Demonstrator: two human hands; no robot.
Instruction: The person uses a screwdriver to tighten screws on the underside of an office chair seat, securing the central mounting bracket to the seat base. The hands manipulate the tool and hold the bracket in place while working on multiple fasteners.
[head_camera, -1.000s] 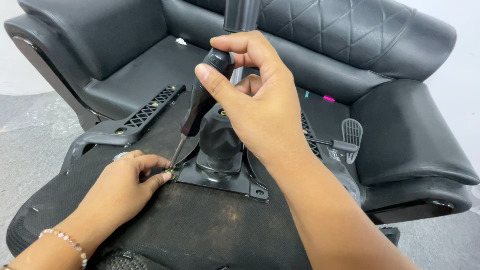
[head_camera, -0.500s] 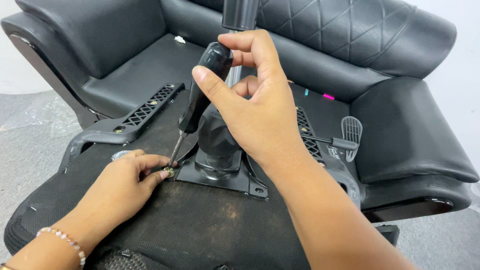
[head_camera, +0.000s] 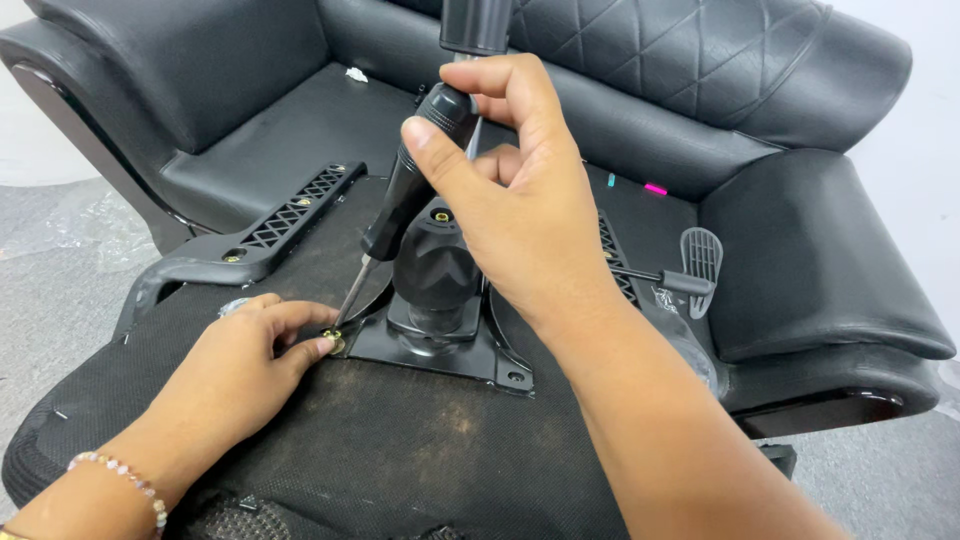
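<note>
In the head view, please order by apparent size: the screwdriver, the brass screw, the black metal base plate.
1. Black metal base plate
2. Black-handled screwdriver, though nearer the camera, so unsure
3. Small brass screw

Two bare forearms and hands — no sleeves, no gloves.

The left hand (head_camera: 245, 360), nearest the black metal base plate (head_camera: 440, 350), has a thin bead bracelet (head_camera: 120, 480) at the wrist — small pale and pinkish beads on one strand, on the side away from the plate. The right hand (head_camera: 520, 200), above that plate, wears nothing: no ring, watch or band shows. Fingernails on both are short and unpainted.
</note>
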